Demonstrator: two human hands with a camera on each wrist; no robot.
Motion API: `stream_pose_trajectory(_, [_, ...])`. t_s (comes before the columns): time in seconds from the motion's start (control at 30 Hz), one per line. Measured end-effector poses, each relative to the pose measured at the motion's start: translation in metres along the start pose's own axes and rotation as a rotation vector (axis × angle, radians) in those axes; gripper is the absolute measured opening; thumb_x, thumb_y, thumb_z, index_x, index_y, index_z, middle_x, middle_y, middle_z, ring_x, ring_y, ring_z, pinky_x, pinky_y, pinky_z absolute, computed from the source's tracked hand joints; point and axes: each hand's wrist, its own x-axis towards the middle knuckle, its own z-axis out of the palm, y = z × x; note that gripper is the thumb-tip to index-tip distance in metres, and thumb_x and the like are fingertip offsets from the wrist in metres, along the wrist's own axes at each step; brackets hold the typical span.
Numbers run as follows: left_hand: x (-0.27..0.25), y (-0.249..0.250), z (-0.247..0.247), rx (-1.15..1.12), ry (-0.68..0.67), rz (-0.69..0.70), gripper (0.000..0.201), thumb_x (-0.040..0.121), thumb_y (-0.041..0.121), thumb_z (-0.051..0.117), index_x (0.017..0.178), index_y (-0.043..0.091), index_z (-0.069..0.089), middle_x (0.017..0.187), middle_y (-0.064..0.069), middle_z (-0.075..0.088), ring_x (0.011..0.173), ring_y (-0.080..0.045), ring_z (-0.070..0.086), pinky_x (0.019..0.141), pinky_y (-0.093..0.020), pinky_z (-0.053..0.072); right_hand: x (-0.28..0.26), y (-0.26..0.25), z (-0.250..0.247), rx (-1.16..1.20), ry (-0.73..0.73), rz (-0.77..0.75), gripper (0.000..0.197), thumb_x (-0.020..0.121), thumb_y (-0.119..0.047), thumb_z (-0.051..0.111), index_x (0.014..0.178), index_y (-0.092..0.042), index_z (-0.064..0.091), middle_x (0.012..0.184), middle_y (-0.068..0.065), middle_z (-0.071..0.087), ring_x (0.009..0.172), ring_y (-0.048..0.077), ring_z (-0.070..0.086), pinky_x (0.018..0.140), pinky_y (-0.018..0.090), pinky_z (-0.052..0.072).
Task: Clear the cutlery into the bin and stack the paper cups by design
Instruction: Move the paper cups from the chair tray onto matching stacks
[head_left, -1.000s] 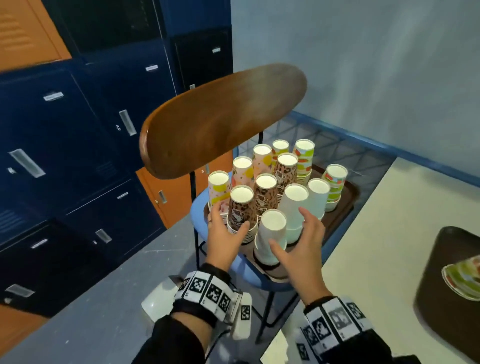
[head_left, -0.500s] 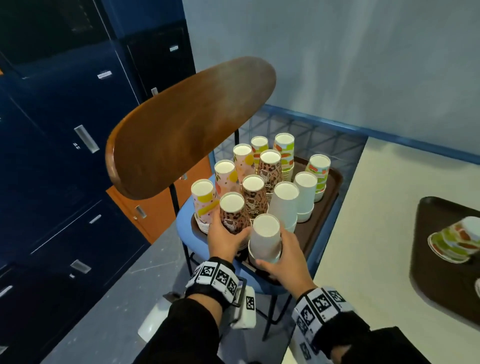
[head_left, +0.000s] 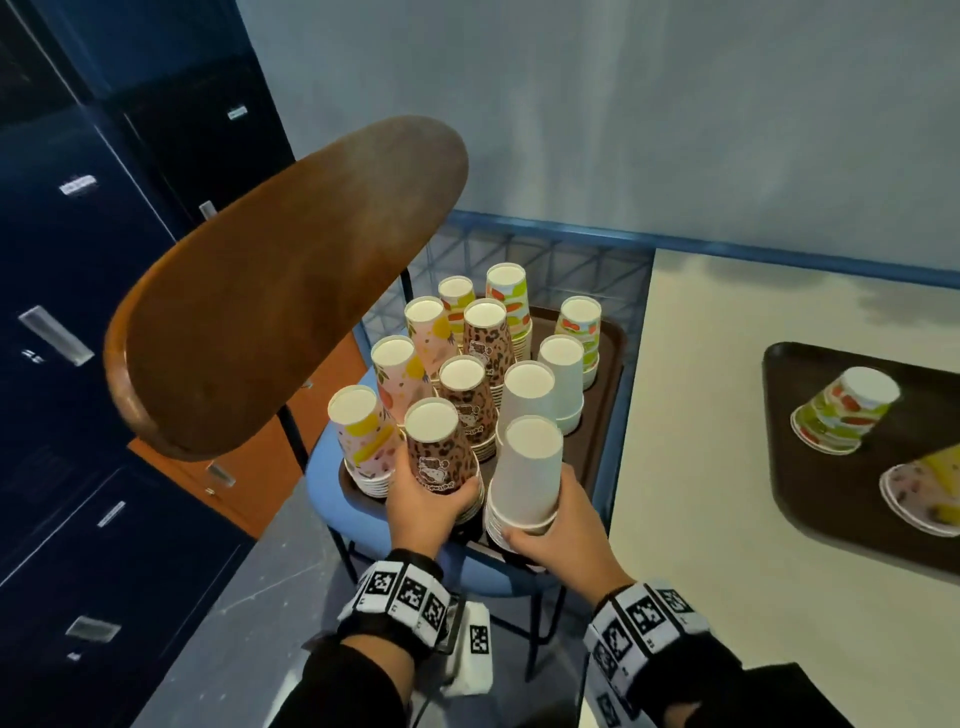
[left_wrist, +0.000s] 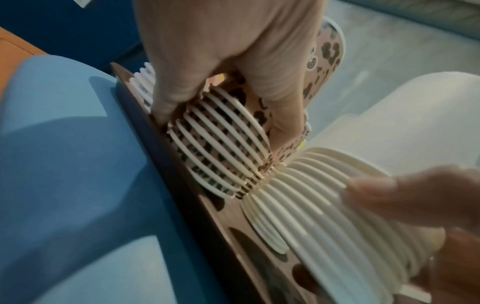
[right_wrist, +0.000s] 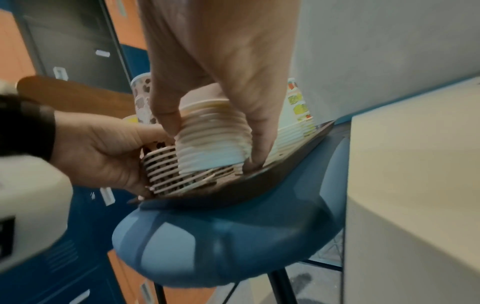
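The left hand (head_left: 423, 506) is curled round the base of the leopard stack (head_left: 441, 457), thumb and fingers wrapped about its lower rims. The right hand (head_left: 563, 525) is curled round the base of the white stack (head_left: 527, 478), which is tilted and lifted a little at its near edge. Both stacks stand upside down at 6 o'clock on the brown tray (head_left: 610, 364), which sits on the blue chair seat (head_left: 324, 478). The two stacks touch at their rims in the left wrist view.

The chair's wooden back (head_left: 291, 291) hides the floor and part of the seat at 9 o'clock. Other stacks of fruit-print, leopard and white cups fill the tray toward 12 o'clock; their bases are masked by the nearer ones.

At 3 o'clock, a second tray (head_left: 810, 467) on the pale table (head_left: 691, 415) holds a green-and-red cup (head_left: 844, 410) lying on its side and another cup (head_left: 924, 488) cut off by the frame edge. The right wrist view is blurred with motion.
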Motion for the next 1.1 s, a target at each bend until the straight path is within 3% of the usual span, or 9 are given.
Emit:
stream_pose_trajectory(0.17, [-0.011, 0.016, -0.001, -0.074, -0.012, 0.118, 0.096, 0.044, 0.045, 0.077, 0.131, 0.021, 0.042, 0.129, -0.001, 0.056, 0.120, -0.018, 0.052, 0.102, -0.036, 0.040, -0.017, -0.007, -0.029, 0.091, 0.093, 0.032, 0.078, 0.059, -0.022, 0.083, 0.120, -0.035, 0.036, 0.113, -0.008, 0.052, 0.101, 0.007, 0.051, 0.084, 0.019, 0.038])
stream_pose_trajectory(0.33, [-0.034, 0.046, 0.015, -0.103, -0.084, 0.181, 0.095, 0.046, 0.049, 0.080, 0.130, 0.021, 0.044, 0.128, -0.001, 0.059, 0.120, -0.018, 0.054, 0.104, -0.046, 0.043, -0.031, -0.010, -0.074, 0.141, 0.151, 0.067, 0.073, 0.063, -0.018, 0.081, 0.112, -0.041, 0.032, 0.112, -0.005, 0.053, 0.102, 0.014, 0.053, 0.085, 0.025, 0.042])
stream_pose_trajectory(0.47, [-0.052, 0.082, 0.047, -0.138, -0.195, 0.232, 0.095, 0.049, 0.032, 0.086, 0.132, 0.018, 0.042, 0.124, 0.003, 0.057, 0.113, -0.007, 0.055, 0.099, -0.028, 0.043, -0.044, -0.005, -0.116, 0.177, 0.217, 0.042, 0.070, 0.064, -0.018, 0.081, 0.107, -0.047, 0.034, 0.112, -0.007, 0.054, 0.101, 0.012, 0.055, 0.087, 0.026, 0.044])
stream_pose_trajectory(0.53, [-0.064, 0.097, 0.069, -0.177, -0.255, 0.229, 0.094, 0.051, 0.020, 0.088, 0.132, 0.024, 0.042, 0.124, 0.005, 0.058, 0.110, -0.003, 0.056, 0.097, -0.027, 0.044, -0.054, -0.002, -0.143, 0.207, 0.227, 0.030, 0.063, 0.064, -0.016, 0.081, 0.099, -0.049, 0.039, 0.107, -0.013, 0.055, 0.096, 0.005, 0.057, 0.084, 0.025, 0.045])
stream_pose_trajectory(0.63, [-0.087, 0.116, 0.108, -0.244, -0.293, 0.232, 0.082, 0.043, 0.033, 0.083, 0.116, 0.041, 0.047, 0.120, 0.009, 0.061, 0.113, -0.008, 0.058, 0.099, -0.036, 0.046, -0.073, 0.010, -0.189, 0.220, 0.250, 0.023, 0.068, 0.062, -0.015, 0.082, 0.110, -0.045, 0.042, 0.114, -0.007, 0.061, 0.104, 0.011, 0.059, 0.091, 0.033, 0.051])
stream_pose_trajectory(0.73, [-0.117, 0.133, 0.150, -0.228, -0.355, 0.252, 0.075, 0.041, 0.039, 0.080, 0.108, 0.037, 0.048, 0.111, 0.010, 0.062, 0.104, -0.002, 0.060, 0.093, -0.031, 0.049, -0.091, 0.029, -0.236, 0.207, 0.301, 0.029, 0.069, 0.063, -0.015, 0.082, 0.119, -0.031, 0.044, 0.112, -0.004, 0.064, 0.102, 0.009, 0.062, 0.081, 0.013, 0.051])
stream_pose_trajectory(0.83, [-0.141, 0.149, 0.192, -0.215, -0.404, 0.274, 0.084, 0.041, 0.039, 0.082, 0.118, 0.029, 0.048, 0.115, 0.003, 0.062, 0.109, -0.009, 0.059, 0.094, -0.031, 0.050, -0.107, 0.043, -0.280, 0.209, 0.341, 0.040, 0.069, 0.065, -0.012, 0.080, 0.114, -0.038, 0.038, 0.099, -0.021, 0.059, 0.089, -0.006, 0.058, 0.064, 0.002, 0.047])
stream_pose_trajectory(0.97, [-0.171, 0.173, 0.242, -0.195, -0.456, 0.289, 0.071, 0.051, 0.020, 0.086, 0.104, 0.043, 0.046, 0.108, 0.017, 0.059, 0.098, 0.013, 0.056, 0.078, -0.005, 0.045, -0.125, 0.064, -0.336, 0.208, 0.403, 0.054, 0.075, 0.064, -0.013, 0.081, 0.118, -0.040, 0.036, 0.102, -0.019, 0.058, 0.094, -0.003, 0.057, 0.071, 0.009, 0.044])
stream_pose_trajectory(1.1, [-0.193, 0.192, 0.285, -0.214, -0.477, 0.281, 0.067, 0.052, 0.021, 0.080, 0.103, 0.045, 0.044, 0.109, 0.019, 0.059, 0.101, 0.010, 0.056, 0.084, -0.012, 0.047, -0.139, 0.087, -0.386, 0.181, 0.481, 0.051, 0.081, 0.062, -0.015, 0.082, 0.124, -0.039, 0.036, 0.112, -0.008, 0.059, 0.102, 0.007, 0.058, 0.088, 0.028, 0.048])
